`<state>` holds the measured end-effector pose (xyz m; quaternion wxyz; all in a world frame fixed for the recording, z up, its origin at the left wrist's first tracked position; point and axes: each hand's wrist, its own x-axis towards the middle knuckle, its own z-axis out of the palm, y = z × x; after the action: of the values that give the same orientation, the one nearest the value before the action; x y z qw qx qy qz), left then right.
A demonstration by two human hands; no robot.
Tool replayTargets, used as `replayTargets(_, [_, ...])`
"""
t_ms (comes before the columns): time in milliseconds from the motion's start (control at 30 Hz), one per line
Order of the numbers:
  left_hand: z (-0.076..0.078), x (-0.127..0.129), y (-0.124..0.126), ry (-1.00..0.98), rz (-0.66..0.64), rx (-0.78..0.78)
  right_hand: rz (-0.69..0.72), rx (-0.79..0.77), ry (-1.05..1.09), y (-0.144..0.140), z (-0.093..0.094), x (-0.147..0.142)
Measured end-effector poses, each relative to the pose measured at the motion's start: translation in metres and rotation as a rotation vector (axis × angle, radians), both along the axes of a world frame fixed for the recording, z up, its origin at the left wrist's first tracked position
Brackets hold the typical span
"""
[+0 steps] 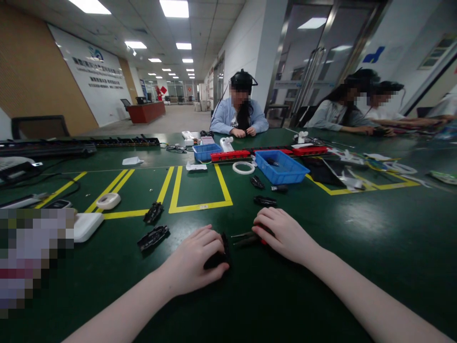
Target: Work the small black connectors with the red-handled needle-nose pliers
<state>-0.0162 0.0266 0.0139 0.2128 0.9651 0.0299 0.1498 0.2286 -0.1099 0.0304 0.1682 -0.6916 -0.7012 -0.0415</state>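
At a green desk (321, 267), the left hand (198, 259) closes around a black plastic part (218, 257), pressing it to the surface, while the right hand (282, 233) covers a pair of pliers (244, 238) just beside it. Two more black parts (153, 237) lie left of the hands; a blue tray (282, 167) sits beyond.

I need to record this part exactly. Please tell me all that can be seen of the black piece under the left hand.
The black piece looks like dark moulded plastic, small and longish. It lies on the green table, mostly hidden by the left hand, whose fingers curl over it. Only its right end shows, rising beside the fingertips. Finer details cannot be told.
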Motion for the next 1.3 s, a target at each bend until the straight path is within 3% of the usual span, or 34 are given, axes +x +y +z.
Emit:
replayTargets(300, [0.001, -0.001, 0.000, 0.017, 0.044, -0.021, -0.105, -0.315, 0.080, -0.021, 0.019, 0.027])
replayTargets(700, [-0.002, 0.000, 0.000, -0.013, 0.050, 0.004, -0.158, -0.101, -0.037, -0.004, -0.007, 0.010])
replayTargets(1067, [-0.006, 0.002, 0.002, -0.023, 0.078, -0.001, -0.110, 0.024, 0.093, -0.005, -0.011, -0.007])
replayTargets(1300, [-0.004, 0.001, 0.003, -0.009, 0.163, 0.013, -0.036, 0.134, 0.068, -0.004, -0.013, -0.006])
